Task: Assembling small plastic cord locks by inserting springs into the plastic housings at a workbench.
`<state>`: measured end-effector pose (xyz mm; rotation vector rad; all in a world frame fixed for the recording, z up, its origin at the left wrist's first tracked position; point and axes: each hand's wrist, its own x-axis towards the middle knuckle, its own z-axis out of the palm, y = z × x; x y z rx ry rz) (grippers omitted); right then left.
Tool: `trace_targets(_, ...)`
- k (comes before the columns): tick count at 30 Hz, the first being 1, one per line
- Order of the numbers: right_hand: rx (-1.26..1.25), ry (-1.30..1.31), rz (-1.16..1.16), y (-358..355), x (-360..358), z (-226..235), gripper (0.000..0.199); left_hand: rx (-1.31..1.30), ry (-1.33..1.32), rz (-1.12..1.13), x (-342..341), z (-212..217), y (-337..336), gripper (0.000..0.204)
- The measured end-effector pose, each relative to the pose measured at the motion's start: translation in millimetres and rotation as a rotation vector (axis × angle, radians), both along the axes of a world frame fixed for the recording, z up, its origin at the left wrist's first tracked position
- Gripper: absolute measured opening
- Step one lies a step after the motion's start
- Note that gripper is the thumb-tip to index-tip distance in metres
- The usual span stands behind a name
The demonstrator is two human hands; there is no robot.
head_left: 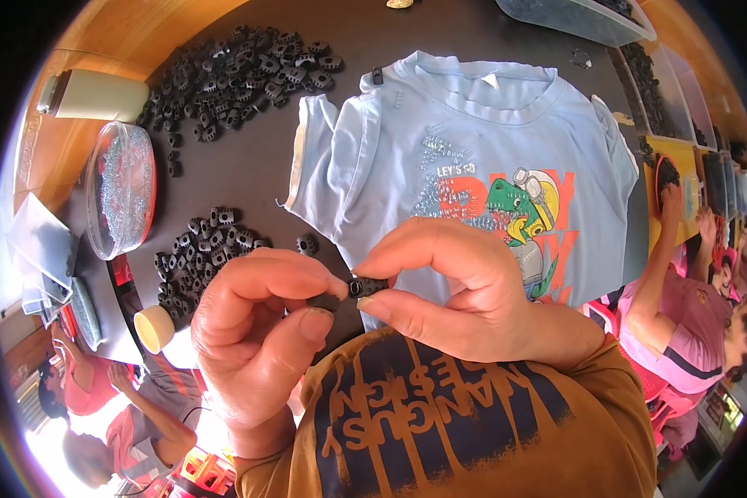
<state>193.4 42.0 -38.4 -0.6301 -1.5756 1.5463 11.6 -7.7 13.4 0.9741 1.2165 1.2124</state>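
In front of my chest, my left hand (261,336) pinches a small dark plastic piece (324,302) between thumb and fingers. Close against it, the thumb and index finger of my right hand (452,290) grip a black plastic part (365,287) with a round opening facing left. Whether the two pieces touch, I cannot tell. A light blue T-shirt (589,207) with a cartoon print lies spread on the table beyond my hands. Many tiny metal springs (441,170) are scattered over its front. Left of it lies a heap of small black plastic parts (207,249).
A larger heap of black parts (241,79) lies at the far left. Beside it stand a clear round tub of springs (124,191) and a pale cylinder (100,95). Plastic bins (585,21) line the far right. Other people (681,307) sit at both sides.
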Motion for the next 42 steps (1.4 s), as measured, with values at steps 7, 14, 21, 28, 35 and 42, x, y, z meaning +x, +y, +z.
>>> trace_targets(7, -0.008, 0.015, 0.014, 1.3, 1.2, -0.3, 0.019, 0.094, 0.108, -0.053, -2.2, -6.5, 2.2, 0.018)
trace_targets(14, 0.008, 0.012, 0.031, 2.5, -0.2, 1.2, 0.018, -0.033, -0.024, -0.012, -1.4, -4.5, 1.1, 0.015)
trace_targets(21, 0.080, -0.011, -0.011, 1.3, -2.3, -1.7, 0.018, 0.011, 0.113, -0.043, 0.1, -6.6, 1.0, 0.014)
trace_targets(28, 0.192, -0.068, -0.066, -3.3, -3.7, -6.7, 0.018, 0.071, 0.327, -0.071, -0.6, -12.3, -4.3, 0.016)
trace_targets(35, 0.167, -0.093, -0.080, -4.3, -2.0, -6.6, 0.018, 0.254, 0.618, -0.142, -1.3, -19.1, -4.4, 0.022)
trace_targets(42, -0.262, 0.079, 0.099, -6.5, 0.0, -5.2, 0.014, 0.465, 0.712, -0.102, 7.6, -27.7, -8.9, 0.049)
